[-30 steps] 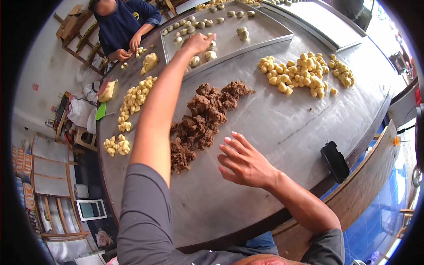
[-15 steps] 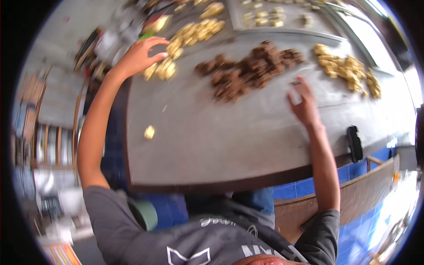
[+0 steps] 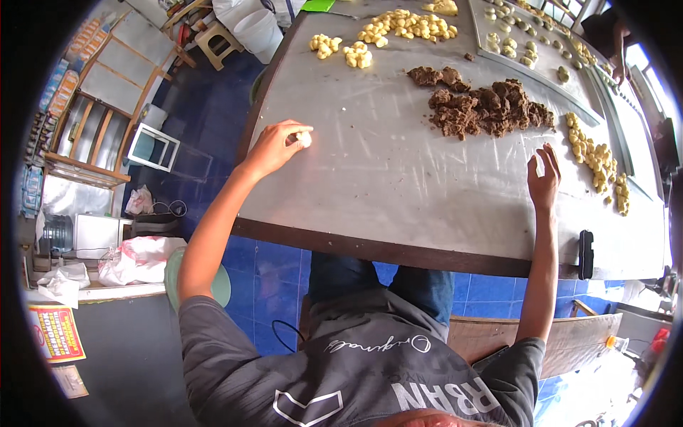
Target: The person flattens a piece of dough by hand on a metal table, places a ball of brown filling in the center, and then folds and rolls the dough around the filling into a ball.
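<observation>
My left hand (image 3: 272, 148) is over the left side of the metal-topped table (image 3: 370, 192). A small pale dough ball (image 3: 304, 139) sits between its thumb and curled fingers. On the right, my right hand (image 3: 544, 181) is just above the table with thumb and fingers apart, and nothing shows in it. Beyond that hand lies a crumbly brown mass (image 3: 491, 108), in rough lumps. Yellow dough pieces (image 3: 594, 158) form a pile to its right. More yellow dough pieces (image 3: 405, 25) lie in clusters at the far side, including two small groups at the far left.
A metal tray (image 3: 526, 71) with rounded pieces lies at the far right, near another person's arm (image 3: 617, 53). A black case (image 3: 585, 254) stands at the table's near right edge. A wooden bench (image 3: 569, 341) is below. A green stool (image 3: 220, 285) is by my left arm.
My left hand has come nearer from the yellow clusters and now holds a dough ball; the lone piece on the table no longer lies apart. The view has also turned.
</observation>
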Available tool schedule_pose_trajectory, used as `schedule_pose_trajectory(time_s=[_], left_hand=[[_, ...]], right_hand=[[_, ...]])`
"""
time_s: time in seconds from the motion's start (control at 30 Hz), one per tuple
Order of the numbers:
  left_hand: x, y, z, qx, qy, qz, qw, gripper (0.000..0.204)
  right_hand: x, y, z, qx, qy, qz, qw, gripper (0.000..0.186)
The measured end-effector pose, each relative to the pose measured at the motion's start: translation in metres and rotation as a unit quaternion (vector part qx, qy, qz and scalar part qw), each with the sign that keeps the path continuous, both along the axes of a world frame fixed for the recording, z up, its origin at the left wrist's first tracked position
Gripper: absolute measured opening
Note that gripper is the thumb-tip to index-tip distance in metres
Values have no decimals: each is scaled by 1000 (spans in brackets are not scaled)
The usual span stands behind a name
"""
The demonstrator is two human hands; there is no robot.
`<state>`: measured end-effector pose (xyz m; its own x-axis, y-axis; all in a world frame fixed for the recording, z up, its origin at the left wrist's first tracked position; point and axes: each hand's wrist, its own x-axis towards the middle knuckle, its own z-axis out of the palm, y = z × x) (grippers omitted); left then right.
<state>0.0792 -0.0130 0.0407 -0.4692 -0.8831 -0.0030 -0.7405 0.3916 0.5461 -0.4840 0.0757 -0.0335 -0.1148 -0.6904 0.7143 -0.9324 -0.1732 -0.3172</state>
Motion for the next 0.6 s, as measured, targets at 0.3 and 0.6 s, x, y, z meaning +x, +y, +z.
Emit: schedule_pose_trajectory(time_s=[0.3,0.6], left_hand=[[-2,5,5,371,467,111,795,30],[-67,48,31,384,457,55,800,39]], right_hand=[[11,5,6,2,-25,-4,1000,19],[161,16,73,98,-153,233,955,30]])
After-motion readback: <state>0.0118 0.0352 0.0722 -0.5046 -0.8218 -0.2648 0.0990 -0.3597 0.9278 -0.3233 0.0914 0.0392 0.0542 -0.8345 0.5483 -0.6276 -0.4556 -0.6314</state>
